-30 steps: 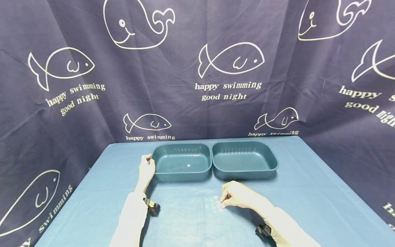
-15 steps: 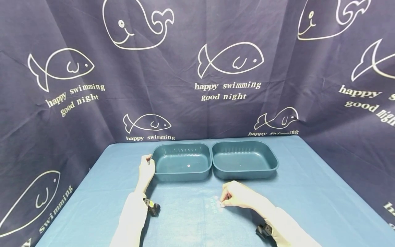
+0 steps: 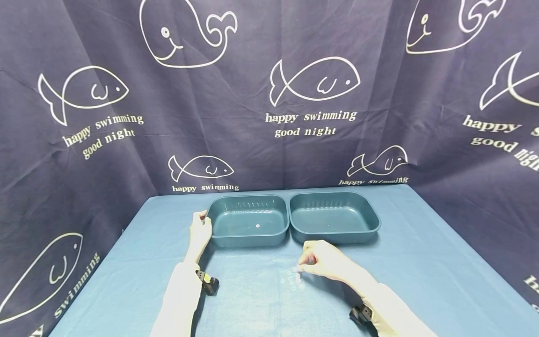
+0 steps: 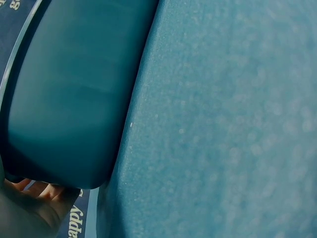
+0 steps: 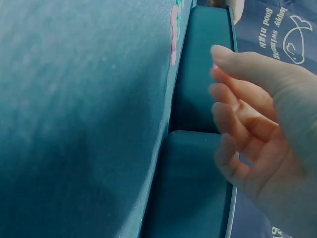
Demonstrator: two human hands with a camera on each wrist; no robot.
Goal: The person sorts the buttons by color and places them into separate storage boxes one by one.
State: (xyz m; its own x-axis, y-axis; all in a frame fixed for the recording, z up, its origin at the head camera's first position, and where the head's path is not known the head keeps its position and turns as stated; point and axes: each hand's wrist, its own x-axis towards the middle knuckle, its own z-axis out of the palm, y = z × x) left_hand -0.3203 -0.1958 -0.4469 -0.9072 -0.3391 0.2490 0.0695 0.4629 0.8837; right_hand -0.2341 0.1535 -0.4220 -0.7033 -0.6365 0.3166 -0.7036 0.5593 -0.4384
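My left hand (image 3: 200, 229) grips the left end of the left teal plastic bin (image 3: 248, 242); in the left wrist view its fingers (image 4: 47, 193) curl at the bin's end. One small pale pink disc (image 3: 258, 226) lies on that bin's floor. My right hand (image 3: 326, 261) is just above the pile, pinching a small pink button-like disc (image 5: 215, 67) between thumb and index finger, mostly hidden by the fingertips. Under and beside it, several small round pink and teal discs (image 3: 292, 281) lie loosely together on the blue cloth. Edge-on, some pink discs (image 5: 174, 34) show in the right wrist view.
A second teal bin (image 3: 334, 238) stands close against the first one's right side. Both are near the back of the blue-covered table (image 3: 244, 295). Behind hangs a dark curtain (image 3: 252, 154) with white fish drawings.
My right hand has risen slightly off the disc pile and shifted toward the bins, a pink disc in its pinch. The left hand and both bins have stayed put.
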